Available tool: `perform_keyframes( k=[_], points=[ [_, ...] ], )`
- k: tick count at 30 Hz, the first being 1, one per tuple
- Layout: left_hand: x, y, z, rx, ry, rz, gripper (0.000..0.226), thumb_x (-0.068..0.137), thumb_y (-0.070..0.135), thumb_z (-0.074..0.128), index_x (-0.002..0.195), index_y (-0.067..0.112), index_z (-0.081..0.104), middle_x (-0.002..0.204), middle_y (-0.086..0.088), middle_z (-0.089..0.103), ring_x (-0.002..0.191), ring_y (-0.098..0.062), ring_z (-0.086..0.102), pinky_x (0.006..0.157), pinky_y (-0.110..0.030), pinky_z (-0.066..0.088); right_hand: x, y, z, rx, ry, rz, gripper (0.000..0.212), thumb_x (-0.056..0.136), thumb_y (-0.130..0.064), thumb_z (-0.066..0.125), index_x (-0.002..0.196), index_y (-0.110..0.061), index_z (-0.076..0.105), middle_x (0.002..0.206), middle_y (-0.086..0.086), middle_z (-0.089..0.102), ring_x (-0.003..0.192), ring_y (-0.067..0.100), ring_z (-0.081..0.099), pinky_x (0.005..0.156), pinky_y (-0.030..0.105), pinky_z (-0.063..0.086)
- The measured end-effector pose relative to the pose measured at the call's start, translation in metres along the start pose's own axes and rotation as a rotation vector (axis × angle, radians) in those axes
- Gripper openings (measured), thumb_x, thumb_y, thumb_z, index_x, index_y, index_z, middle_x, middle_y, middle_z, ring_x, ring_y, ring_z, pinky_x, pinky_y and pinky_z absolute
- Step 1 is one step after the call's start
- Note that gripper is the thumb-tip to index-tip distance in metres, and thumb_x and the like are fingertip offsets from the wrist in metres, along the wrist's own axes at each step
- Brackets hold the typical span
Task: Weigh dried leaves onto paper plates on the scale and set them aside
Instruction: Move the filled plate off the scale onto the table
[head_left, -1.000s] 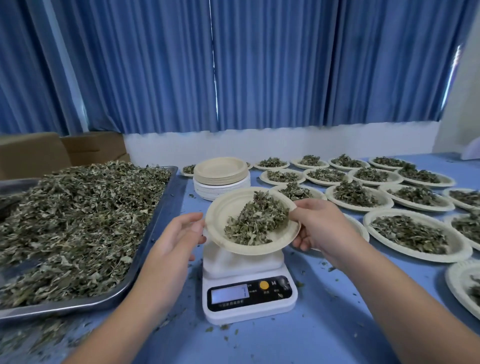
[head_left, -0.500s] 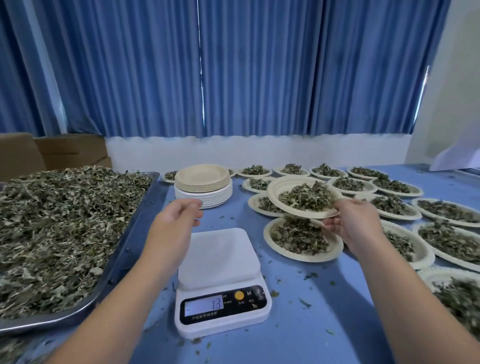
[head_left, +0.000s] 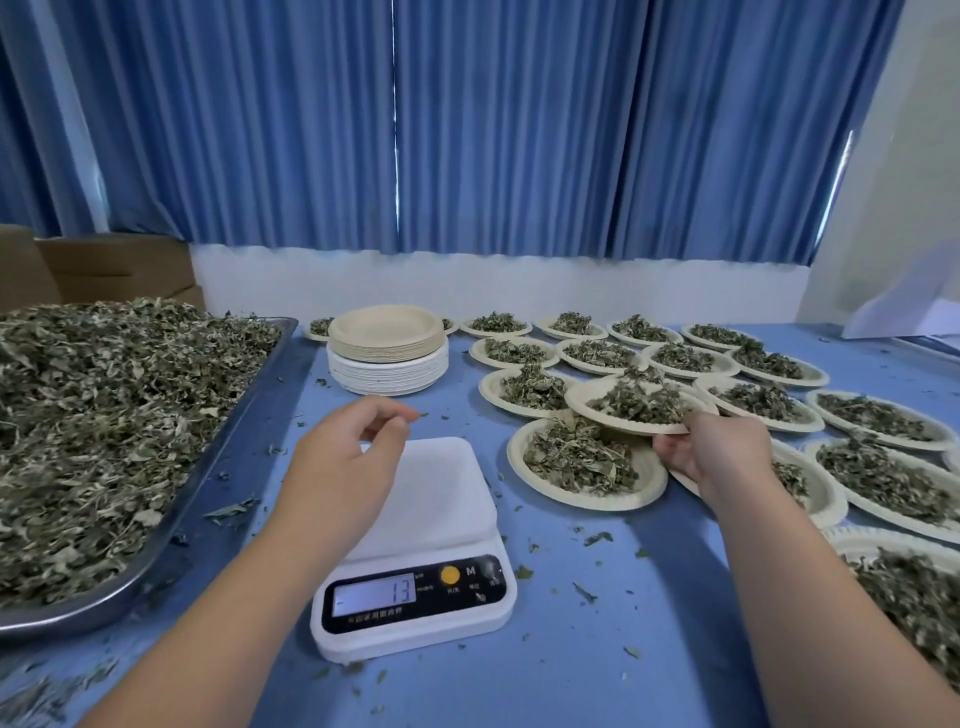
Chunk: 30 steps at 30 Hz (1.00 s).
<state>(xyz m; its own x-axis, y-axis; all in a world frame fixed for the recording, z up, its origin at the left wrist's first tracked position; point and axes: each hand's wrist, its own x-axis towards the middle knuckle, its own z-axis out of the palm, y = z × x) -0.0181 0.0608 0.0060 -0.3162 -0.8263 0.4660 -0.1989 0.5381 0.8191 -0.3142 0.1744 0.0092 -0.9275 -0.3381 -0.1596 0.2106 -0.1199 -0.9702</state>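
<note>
Right of the scale (head_left: 415, 540), right hand (head_left: 722, 457) gripping near rim of leaf-filled plate (head_left: 579, 405), held above other filled plates (head_left: 522, 457), left hand (head_left: 343, 457) loosely curled over bare scale top, holding nothing, display reads 13, leaf tray (head_left: 244, 415) left.

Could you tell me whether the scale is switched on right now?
On: the scale has a lit display showing 13, with no plate on its platform.

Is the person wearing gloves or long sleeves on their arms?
No gloves! The left hand and the right hand are bare. Both forearms are bare too, with no sleeves, watch or bracelet in view.
</note>
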Motion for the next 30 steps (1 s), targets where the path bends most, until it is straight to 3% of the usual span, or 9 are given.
perform_keyframes(
  k=[6, 9, 14, 17, 20, 23, 26, 30],
  points=[
    [0.001, -0.003, -0.006, -0.022, 0.021, -0.069, 0.019, 0.095, 0.02, 0.055, 0.089, 0.034, 0.067, 0.09, 0.012, 0.067, 0.083, 0.007, 0.056, 0.061, -0.009, 0.037, -0.004, 0.001, 0.0, -0.092, -0.038, -0.001, 0.041, 0.097, -0.004, 0.046, 0.137, 0.004, 0.041, 0.076, 0.02, 0.065, 0.049, 0.027, 0.066, 0.038, 0.028, 0.053],
    [0.004, -0.008, -0.011, -0.02, 0.051, -0.104, 0.02, 0.095, 0.02, 0.054, 0.089, 0.034, 0.067, 0.092, 0.011, 0.067, 0.086, 0.0, 0.057, 0.066, -0.021, 0.039, -0.005, 0.0, 0.0, -0.19, -0.055, -0.017, 0.037, 0.097, -0.011, 0.045, 0.132, 0.0, 0.043, 0.077, 0.017, 0.067, 0.045, 0.022, 0.059, 0.034, 0.022, 0.047],
    [0.009, -0.027, -0.023, -0.03, 0.123, -0.162, 0.02, 0.096, 0.02, 0.053, 0.089, 0.032, 0.066, 0.089, 0.008, 0.066, 0.082, -0.01, 0.059, 0.064, -0.025, 0.042, -0.009, -0.001, -0.003, -0.262, -0.026, -0.068, 0.034, 0.094, -0.015, 0.048, 0.127, -0.005, 0.05, 0.072, 0.015, 0.065, 0.048, 0.019, 0.058, 0.034, 0.019, 0.042],
    [0.014, -0.037, -0.025, -0.046, 0.153, -0.232, 0.02, 0.096, 0.017, 0.051, 0.092, 0.028, 0.067, 0.087, 0.006, 0.066, 0.082, -0.016, 0.06, 0.063, -0.029, 0.043, -0.019, -0.004, 0.0, -0.251, -0.046, -0.133, 0.022, 0.094, -0.013, 0.049, 0.115, -0.007, 0.055, 0.069, 0.013, 0.061, 0.047, 0.017, 0.051, 0.037, 0.02, 0.04],
    [0.018, -0.045, -0.025, -0.096, 0.161, -0.323, 0.021, 0.096, 0.014, 0.05, 0.092, 0.026, 0.067, 0.09, 0.005, 0.065, 0.087, -0.018, 0.062, 0.072, -0.034, 0.046, -0.036, -0.006, 0.009, -0.268, -0.098, -0.263, 0.013, 0.095, -0.014, 0.051, 0.1, -0.01, 0.062, 0.064, 0.008, 0.059, 0.048, 0.016, 0.049, 0.042, 0.027, 0.04],
    [0.022, -0.052, -0.022, -0.137, 0.174, -0.39, 0.022, 0.095, 0.012, 0.049, 0.092, 0.022, 0.068, 0.088, 0.0, 0.065, 0.078, -0.021, 0.063, 0.072, -0.035, 0.048, -0.064, 0.002, 0.028, -0.381, -0.232, -0.391, 0.015, 0.093, -0.017, 0.055, 0.088, -0.017, 0.069, 0.058, 0.001, 0.06, 0.043, 0.01, 0.051, 0.045, 0.025, 0.041],
    [0.025, -0.055, -0.02, -0.158, 0.182, -0.423, 0.022, 0.094, 0.011, 0.049, 0.093, 0.017, 0.069, 0.081, 0.0, 0.064, 0.071, -0.021, 0.058, 0.067, -0.034, 0.048, -0.094, 0.021, 0.054, -0.431, -0.472, -0.423, 0.021, 0.092, -0.014, 0.054, 0.082, -0.021, 0.07, 0.047, -0.004, 0.055, 0.039, 0.007, 0.048, 0.039, 0.019, 0.038],
    [0.028, -0.058, -0.017, -0.149, 0.169, -0.441, 0.025, 0.093, 0.013, 0.048, 0.086, 0.022, 0.07, 0.08, 0.003, 0.066, 0.078, -0.021, 0.061, 0.082, -0.041, 0.052, -0.11, 0.031, 0.08, -0.489, -0.649, -0.541, 0.026, 0.095, -0.011, 0.054, 0.078, -0.022, 0.069, 0.049, 0.001, 0.054, 0.041, 0.008, 0.049, 0.044, 0.021, 0.043]
  ],
)
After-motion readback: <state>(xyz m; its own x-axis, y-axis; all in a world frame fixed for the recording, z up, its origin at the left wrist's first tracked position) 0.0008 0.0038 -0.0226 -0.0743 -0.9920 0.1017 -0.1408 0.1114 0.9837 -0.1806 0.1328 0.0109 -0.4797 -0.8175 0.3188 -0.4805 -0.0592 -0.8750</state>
